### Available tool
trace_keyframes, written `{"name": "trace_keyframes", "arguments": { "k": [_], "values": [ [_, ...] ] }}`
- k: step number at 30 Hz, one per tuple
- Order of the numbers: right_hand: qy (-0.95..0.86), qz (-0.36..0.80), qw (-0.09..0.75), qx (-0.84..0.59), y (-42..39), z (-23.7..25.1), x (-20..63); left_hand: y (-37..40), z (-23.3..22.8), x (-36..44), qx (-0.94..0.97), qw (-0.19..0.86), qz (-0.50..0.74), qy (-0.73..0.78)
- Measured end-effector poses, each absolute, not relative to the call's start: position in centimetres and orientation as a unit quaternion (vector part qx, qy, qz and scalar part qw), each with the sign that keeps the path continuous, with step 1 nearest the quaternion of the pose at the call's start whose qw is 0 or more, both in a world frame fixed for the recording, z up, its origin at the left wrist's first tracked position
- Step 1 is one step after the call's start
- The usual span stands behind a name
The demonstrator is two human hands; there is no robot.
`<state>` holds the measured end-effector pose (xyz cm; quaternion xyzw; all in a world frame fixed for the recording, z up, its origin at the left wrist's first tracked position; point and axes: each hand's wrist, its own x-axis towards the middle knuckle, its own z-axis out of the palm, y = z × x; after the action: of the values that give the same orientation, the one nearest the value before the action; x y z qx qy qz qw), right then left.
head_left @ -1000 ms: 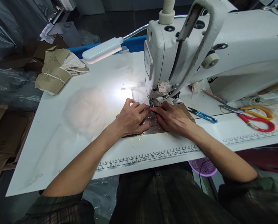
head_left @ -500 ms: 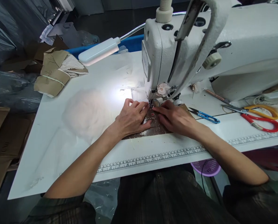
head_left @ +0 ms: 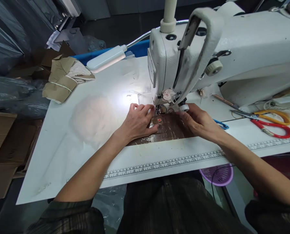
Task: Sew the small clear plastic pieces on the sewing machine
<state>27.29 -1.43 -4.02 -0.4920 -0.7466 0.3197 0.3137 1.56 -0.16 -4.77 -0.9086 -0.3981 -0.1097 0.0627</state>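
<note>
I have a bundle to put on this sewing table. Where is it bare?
Bare tabletop lies left of the left hand, between the paper-wrapped bundle and the printed ruler. Crowded: right of the right hand, with scissors and snips.

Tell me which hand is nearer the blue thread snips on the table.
Right. The right hand lies on the brown piece's right end, partly covering the blue thread snips. The left hand presses the piece's left end, farther away, left of the needle.

Both forearms bare, reaching fwd. Left hand (head_left: 137, 122) lies flat, palm down, fingers spread. Right hand (head_left: 200, 122) sits apart, palm down, fingers curled slightly.
</note>
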Motion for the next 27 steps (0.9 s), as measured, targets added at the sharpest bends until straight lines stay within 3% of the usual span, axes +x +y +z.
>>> {"name": "trace_keyframes", "arguments": {
  "k": [7, 16, 27],
  "values": [
    [-0.795, 0.194, 0.36, -0.448, -3.6, -6.6, 27.8, 0.1, -5.1, 1.0, -0.901, 0.037, -0.139, -0.41],
    [-0.787, 0.209, 0.394, -0.427, -3.5, -7.1, 28.4, -0.1, -4.8, 1.2, -0.886, 0.034, -0.111, -0.449],
    [-0.799, 0.174, 0.392, -0.421, -3.8, -7.0, 28.1, 0.0, -4.0, 1.3, -0.882, -0.064, -0.047, -0.464]
  ]
}}
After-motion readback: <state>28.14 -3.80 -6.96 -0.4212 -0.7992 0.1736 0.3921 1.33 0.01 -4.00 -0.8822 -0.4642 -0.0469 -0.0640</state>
